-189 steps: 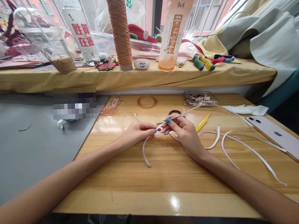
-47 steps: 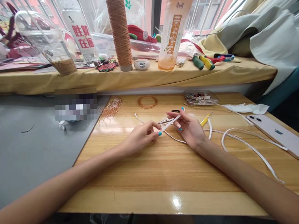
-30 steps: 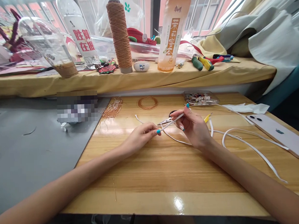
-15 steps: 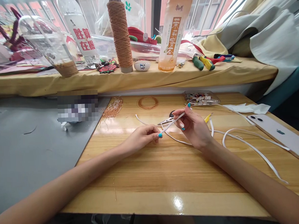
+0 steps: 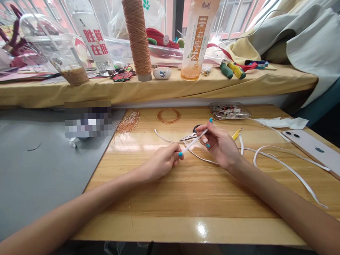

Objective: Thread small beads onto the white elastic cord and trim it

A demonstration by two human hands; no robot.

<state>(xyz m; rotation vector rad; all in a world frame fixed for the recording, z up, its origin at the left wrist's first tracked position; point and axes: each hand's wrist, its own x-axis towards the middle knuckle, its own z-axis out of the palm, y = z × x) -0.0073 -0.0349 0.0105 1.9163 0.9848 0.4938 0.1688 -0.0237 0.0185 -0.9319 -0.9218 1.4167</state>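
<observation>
A flat white elastic strip (image 5: 193, 141) is stretched taut between both my hands above the wooden table (image 5: 194, 186). My left hand (image 5: 162, 163) is closed, pinching the strip's lower end with thumb and finger. My right hand (image 5: 219, 142) is closed, pinching the upper end between thumb and fingertips. More of the white strip (image 5: 274, 161) trails in loops over the table to the right. Small scissors (image 5: 192, 134) lie just behind the taut strip.
A copper wire coil (image 5: 168, 115) and loose copper strands (image 5: 128, 123) lie at the table's back. A clear box of beads (image 5: 230, 110), a yellow tool (image 5: 236, 133), tissue (image 5: 281, 122) and a phone (image 5: 318, 154) sit right. The sill holds a thread cone (image 5: 137, 35), bottle (image 5: 198, 33), pliers (image 5: 231, 70).
Since the oldest frame the strip's loose tail under my left hand is gone and the strip is pulled taut. Lately my left hand has slid slightly down; my right hand barely shifted.
</observation>
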